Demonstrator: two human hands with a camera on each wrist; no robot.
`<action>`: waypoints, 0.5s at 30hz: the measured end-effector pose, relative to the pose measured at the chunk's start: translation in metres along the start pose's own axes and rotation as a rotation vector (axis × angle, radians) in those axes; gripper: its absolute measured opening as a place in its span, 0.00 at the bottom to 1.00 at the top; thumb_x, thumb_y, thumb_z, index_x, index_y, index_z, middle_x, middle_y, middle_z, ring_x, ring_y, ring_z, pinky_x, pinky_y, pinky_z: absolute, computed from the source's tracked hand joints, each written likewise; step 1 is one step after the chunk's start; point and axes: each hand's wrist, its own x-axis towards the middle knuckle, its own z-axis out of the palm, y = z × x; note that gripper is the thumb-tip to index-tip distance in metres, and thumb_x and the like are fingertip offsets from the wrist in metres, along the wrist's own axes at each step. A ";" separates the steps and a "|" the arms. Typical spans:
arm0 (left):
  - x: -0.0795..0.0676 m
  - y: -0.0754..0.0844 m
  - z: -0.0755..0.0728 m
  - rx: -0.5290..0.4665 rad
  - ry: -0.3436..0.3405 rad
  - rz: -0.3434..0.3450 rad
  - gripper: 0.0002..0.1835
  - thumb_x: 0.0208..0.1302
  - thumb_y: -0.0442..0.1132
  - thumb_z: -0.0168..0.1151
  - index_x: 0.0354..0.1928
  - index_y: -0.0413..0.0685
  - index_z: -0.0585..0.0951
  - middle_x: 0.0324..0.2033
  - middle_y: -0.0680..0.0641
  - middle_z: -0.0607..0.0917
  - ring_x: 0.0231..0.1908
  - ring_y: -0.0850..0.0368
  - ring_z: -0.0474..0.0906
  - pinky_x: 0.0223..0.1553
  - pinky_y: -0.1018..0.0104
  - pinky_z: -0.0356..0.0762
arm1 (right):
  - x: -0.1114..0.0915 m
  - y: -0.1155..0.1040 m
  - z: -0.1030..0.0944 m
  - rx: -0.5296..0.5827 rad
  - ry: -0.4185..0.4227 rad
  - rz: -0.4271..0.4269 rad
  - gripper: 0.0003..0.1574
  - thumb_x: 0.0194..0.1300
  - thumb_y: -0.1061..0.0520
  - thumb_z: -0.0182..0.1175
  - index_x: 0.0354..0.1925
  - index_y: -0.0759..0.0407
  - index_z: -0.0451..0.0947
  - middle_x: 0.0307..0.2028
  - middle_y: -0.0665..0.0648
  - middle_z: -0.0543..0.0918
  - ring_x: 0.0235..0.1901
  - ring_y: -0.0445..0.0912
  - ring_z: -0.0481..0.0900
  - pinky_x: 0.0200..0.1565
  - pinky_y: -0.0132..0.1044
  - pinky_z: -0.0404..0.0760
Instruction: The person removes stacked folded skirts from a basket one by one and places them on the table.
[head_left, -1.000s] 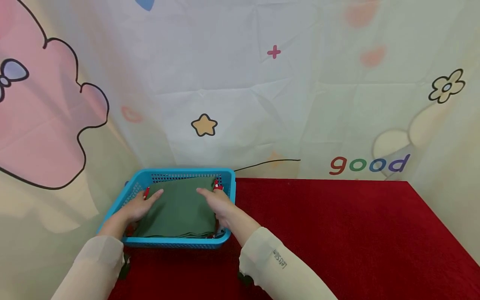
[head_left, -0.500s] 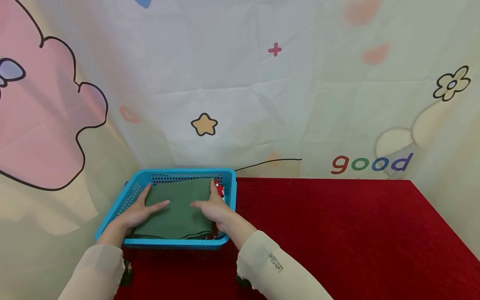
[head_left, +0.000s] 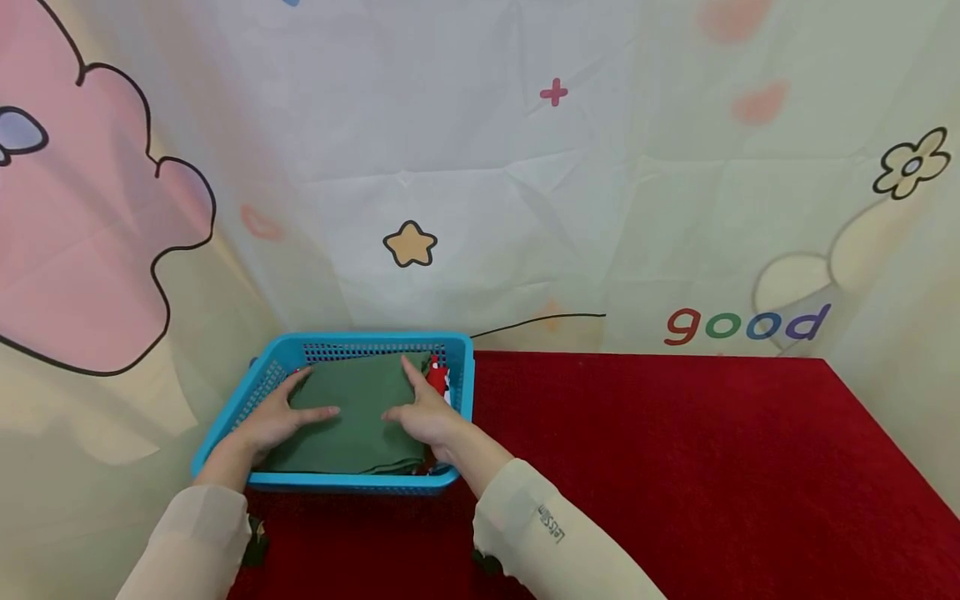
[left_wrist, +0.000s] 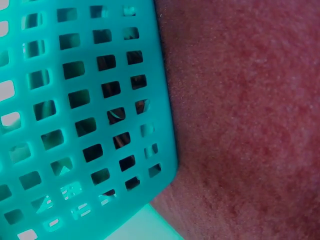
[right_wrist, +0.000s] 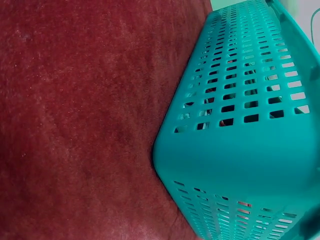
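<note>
A folded dark green cloth (head_left: 352, 417) lies inside a blue plastic basket (head_left: 375, 337). On its left side rests my left hand (head_left: 272, 421), thumb and forefinger stretched out over the fabric. My right hand (head_left: 431, 417) touches the right side of the cloth in the same spread way. The other fingers of both hands are largely hidden. Beside the right hand a red and white item (head_left: 438, 377) shows between cloth and basket wall. Both wrist views show only the basket's perforated outside and the red surface, without hands.
The basket stands on a red cloth-covered table (head_left: 645, 450), at its left end. Behind hangs a pale printed curtain (head_left: 480, 183) with cartoon shapes. Through the basket holes in the right wrist view, dark contents show dimly.
Both hands have shifted from the cloth's side edges to lie more over its top, the right hand moving slightly left. The basket stays in place.
</note>
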 end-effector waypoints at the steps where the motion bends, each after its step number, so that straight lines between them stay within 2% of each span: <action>1: -0.001 0.000 0.000 -0.013 -0.003 -0.006 0.64 0.63 0.62 0.71 0.84 0.59 0.34 0.82 0.32 0.34 0.78 0.24 0.38 0.70 0.23 0.54 | 0.000 0.000 0.000 0.000 0.000 0.000 0.57 0.71 0.61 0.62 0.83 0.30 0.45 0.84 0.55 0.45 0.81 0.60 0.45 0.75 0.70 0.56; 8: -0.003 0.001 -0.001 -0.039 -0.083 -0.024 0.60 0.65 0.64 0.68 0.84 0.69 0.35 0.82 0.37 0.28 0.79 0.24 0.35 0.69 0.24 0.56 | 0.003 0.002 0.001 -0.006 0.003 0.000 0.56 0.71 0.61 0.62 0.82 0.29 0.46 0.84 0.55 0.46 0.81 0.59 0.46 0.75 0.69 0.56; 15: -0.003 0.003 0.001 -0.013 -0.121 -0.012 0.55 0.66 0.64 0.66 0.83 0.75 0.41 0.82 0.38 0.29 0.77 0.24 0.42 0.65 0.26 0.64 | 0.001 0.003 0.001 -0.026 0.010 0.016 0.48 0.72 0.60 0.62 0.81 0.34 0.55 0.82 0.56 0.53 0.79 0.61 0.52 0.73 0.70 0.59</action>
